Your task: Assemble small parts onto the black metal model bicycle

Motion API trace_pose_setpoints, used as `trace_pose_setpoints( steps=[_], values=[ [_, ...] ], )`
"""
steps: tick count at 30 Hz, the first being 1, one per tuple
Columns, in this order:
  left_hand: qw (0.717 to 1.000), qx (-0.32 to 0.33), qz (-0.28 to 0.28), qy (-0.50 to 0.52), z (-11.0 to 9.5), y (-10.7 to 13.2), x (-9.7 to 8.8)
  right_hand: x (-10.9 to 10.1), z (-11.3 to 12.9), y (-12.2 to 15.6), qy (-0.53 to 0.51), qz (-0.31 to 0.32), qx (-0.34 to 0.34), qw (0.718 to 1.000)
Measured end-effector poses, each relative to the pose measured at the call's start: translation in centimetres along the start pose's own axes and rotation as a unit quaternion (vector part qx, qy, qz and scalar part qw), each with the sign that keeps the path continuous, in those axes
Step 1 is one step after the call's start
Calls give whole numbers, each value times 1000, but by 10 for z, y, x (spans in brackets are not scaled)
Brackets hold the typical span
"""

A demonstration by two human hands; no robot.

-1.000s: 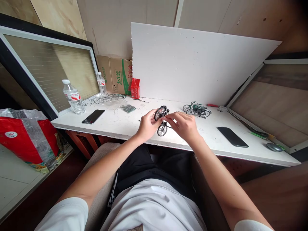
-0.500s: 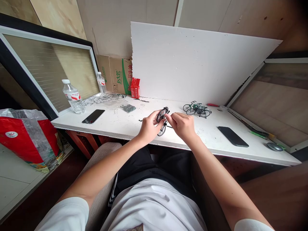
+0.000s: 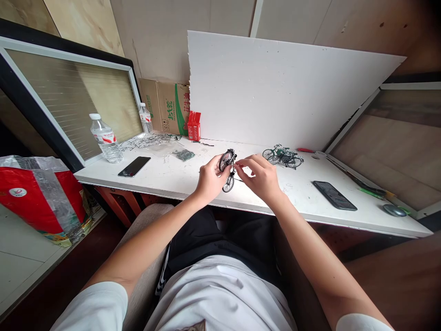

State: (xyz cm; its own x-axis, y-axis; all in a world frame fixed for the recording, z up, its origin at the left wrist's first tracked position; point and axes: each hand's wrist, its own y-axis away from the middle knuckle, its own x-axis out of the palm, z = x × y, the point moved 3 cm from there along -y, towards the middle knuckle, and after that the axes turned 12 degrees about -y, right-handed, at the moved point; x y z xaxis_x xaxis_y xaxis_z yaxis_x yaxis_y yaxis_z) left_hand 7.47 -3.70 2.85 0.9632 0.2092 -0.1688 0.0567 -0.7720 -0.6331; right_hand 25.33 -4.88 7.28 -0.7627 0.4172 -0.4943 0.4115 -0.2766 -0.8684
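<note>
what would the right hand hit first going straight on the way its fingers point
Most likely the bike in the left hand; the right hand has its fingertips right by it, though depth leaves contact unclear.

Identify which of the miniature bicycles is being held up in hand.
The nearest miniature bicycle, gripped by the left hand, the right hand close against it; the other bicycles stand unheld on the desk, farther back.

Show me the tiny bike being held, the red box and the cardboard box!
Tiny bike (image 3: pixel 226 161): head view, on its upper wheel.
Red box (image 3: pixel 194 128): head view, on its front.
Cardboard box (image 3: pixel 165 108): head view, on its printed side.
</note>
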Motion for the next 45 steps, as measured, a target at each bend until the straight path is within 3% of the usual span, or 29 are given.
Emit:
trace_pose_setpoints(
  steps=[9, 15, 23, 33, 45],
  values=[
    [998, 26, 15, -59, -2, 4, 4, 6, -6, 2, 48, 20, 34, 998],
    [999, 20, 27, -36, -5, 3, 4, 4, -6, 4, -4, 43, 95, 995],
    [998, 22, 18, -65, 0, 0, 0, 3, -1, 0, -12, 41, 47, 998],
    [982, 107, 31, -155, -4, -1, -3, 6, -7, 4, 0, 70, 99, 993],
    [992, 41, 44, -108, 6, -3, -2, 7, -6, 4, -45, 70, 129, 988]
  ],
)
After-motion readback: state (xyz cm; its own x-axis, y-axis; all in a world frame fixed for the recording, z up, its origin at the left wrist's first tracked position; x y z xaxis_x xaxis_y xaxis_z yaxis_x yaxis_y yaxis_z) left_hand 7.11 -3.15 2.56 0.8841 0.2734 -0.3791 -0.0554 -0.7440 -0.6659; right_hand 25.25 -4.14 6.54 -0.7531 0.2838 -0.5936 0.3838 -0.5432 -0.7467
